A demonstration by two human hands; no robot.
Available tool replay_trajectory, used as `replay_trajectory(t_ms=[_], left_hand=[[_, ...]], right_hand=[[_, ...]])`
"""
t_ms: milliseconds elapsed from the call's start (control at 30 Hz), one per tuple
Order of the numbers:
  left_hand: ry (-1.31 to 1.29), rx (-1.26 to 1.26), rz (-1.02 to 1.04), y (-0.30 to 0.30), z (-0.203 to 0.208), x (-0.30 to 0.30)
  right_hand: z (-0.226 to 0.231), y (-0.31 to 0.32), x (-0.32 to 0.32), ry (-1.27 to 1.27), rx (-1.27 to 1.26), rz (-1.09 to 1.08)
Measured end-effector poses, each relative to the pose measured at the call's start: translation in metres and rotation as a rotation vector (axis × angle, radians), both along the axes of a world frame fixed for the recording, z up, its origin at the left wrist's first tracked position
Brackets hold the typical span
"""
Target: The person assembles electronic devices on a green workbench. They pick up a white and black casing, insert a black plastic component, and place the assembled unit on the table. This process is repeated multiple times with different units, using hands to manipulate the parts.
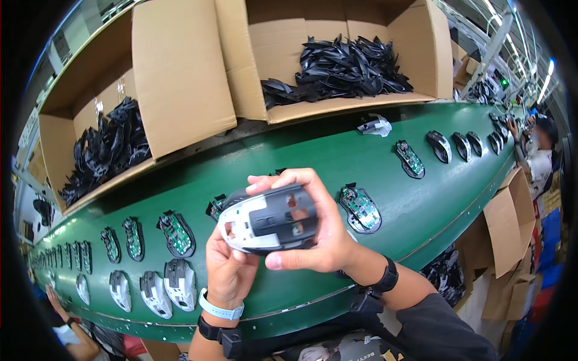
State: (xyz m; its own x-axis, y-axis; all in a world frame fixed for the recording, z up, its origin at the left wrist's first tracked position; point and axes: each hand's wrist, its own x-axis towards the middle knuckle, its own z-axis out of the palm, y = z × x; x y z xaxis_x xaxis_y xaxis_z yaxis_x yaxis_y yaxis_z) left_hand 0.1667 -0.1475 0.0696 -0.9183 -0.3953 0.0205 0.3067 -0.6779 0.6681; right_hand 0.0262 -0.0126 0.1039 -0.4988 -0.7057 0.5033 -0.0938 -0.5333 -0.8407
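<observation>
A computer mouse top shell [274, 219], black with a pale grey end and several cut-outs, is held up above the green belt. My left hand [226, 268] grips its pale end, fingers behind it and thumb at the lower edge. At the dark end, my right hand [328, 240] wraps round the shell, thumb along the lower edge and fingers over the top. Behind the hands, a mouse base with a circuit board [218, 206] is partly hidden. Another open mouse base [361, 209] lies just right of my right hand.
The green conveyor belt [289, 295] carries several mouse bases [176, 233] and grey-black shells [180, 284] at left, and mice [439, 147] at right. Cardboard boxes [183, 78] of black plastic parts [355, 66] stand along the far side. A co-worker's hand [57, 304] is at far left; another person [542, 150] works at far right.
</observation>
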Motion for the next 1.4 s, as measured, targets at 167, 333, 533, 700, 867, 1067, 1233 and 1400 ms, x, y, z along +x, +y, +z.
replay_trajectory(t_ms=[167, 333, 533, 700, 867, 1067, 1233, 1400], left_hand=[[-0.018, 0.028, 0.072, -0.002, 0.001, 0.010], [-0.017, 0.056, 0.022, 0.009, 0.013, 0.009], [-0.012, -0.397, 0.363, 0.009, 0.008, -0.004], [-0.121, -1.211, 0.651, 0.016, -0.017, 0.011], [0.211, -1.783, 0.571, 0.046, 0.005, -0.010], [0.188, -1.620, 0.367, 0.031, 0.007, -0.009], [0.150, -1.517, 0.415, 0.029, 0.003, -0.016], [0.096, -1.492, 0.398, 0.024, -0.003, -0.016]], right_hand=[[0.012, 0.002, 0.004, 0.198, 0.105, -0.129], [0.011, 0.008, 0.003, 0.191, 0.042, -0.121], [-0.006, -0.008, 0.002, -0.189, 0.178, -0.090], [0.000, -0.007, 0.055, -0.487, 0.145, 0.008], [0.007, 0.027, 0.054, -0.755, 0.161, -0.106], [-0.015, 0.128, -0.070, 0.284, 0.384, -0.840], [-0.026, 0.245, -0.205, 0.718, 0.762, -0.918], [-0.040, 0.246, -0.236, 0.787, 0.924, -0.744]])
